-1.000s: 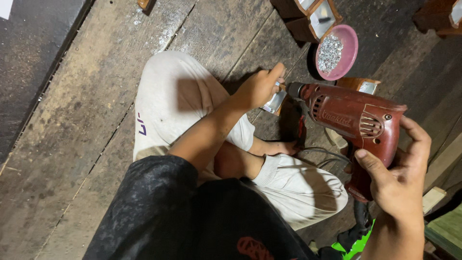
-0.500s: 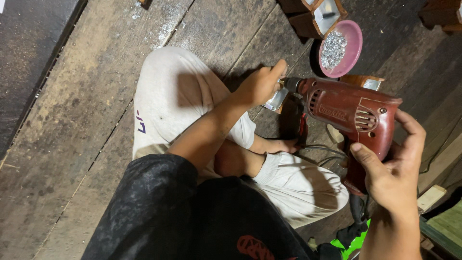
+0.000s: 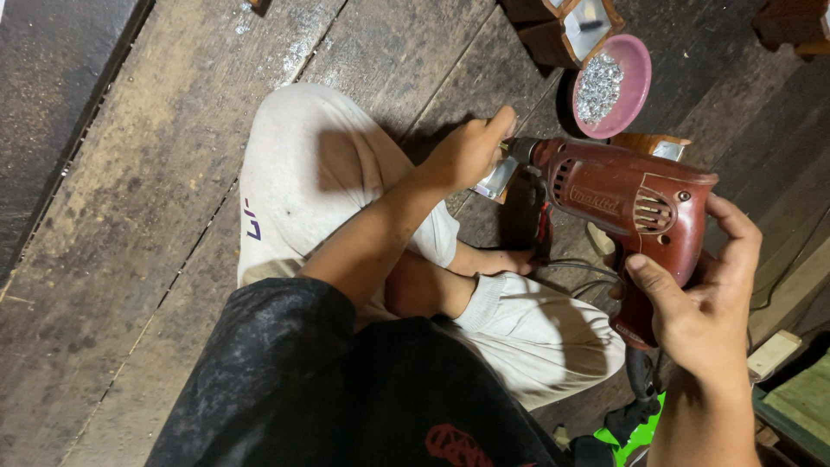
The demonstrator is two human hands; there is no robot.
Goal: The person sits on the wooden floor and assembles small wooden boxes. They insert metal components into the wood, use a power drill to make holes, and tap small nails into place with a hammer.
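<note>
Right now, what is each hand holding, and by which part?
The right hand holds the red electric drill by its handle, at the rear. The left hand is at the drill's front end, on the chuck; its exact grip there cannot be told.

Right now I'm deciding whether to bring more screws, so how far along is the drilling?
Done: I can't tell; no finished joint shows. In hand: the right hand grips the red drill, and the left hand holds a small metal piece at the drill's nose. Left: the pink bowl holds plenty of screws, and small wooden boxes sit beyond it.
</note>
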